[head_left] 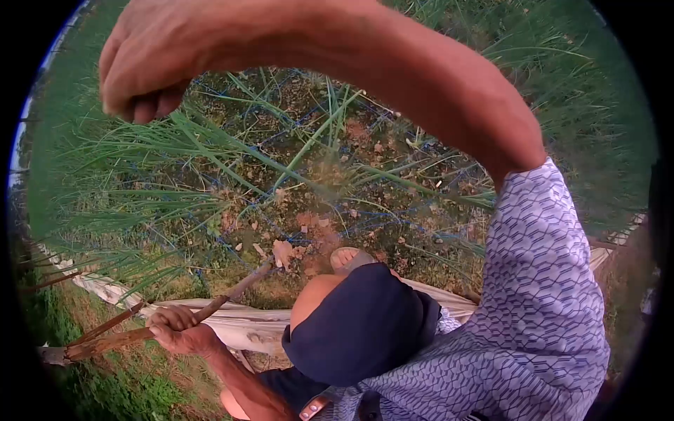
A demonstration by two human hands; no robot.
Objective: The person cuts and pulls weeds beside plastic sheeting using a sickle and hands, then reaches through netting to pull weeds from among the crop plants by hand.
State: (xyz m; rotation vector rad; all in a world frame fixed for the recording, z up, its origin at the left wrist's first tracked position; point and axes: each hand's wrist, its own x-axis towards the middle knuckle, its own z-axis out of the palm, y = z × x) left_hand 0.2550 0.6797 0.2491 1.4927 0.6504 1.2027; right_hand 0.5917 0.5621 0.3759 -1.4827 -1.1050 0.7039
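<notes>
My left hand [175,328] is wrapped round a rough wooden stick [246,283] at the lower left. The stick slants up to the right, and its upper end is close to the bare soil. Raised across the top of the view, my right arm ends in my right hand [144,63] at the upper left. Its fingers are curled inward, and whatever they hold, if anything, is hidden. Below that hand are long green leaves [203,151] of onion-like plants.
Blue netting lines [263,151] run over the soil among the plants. A pale sheet [263,324] borders the bed in front of my bent knee [358,326]. My foot [344,258] is on the soil. Another brown stick [105,328] meets the held one at the left.
</notes>
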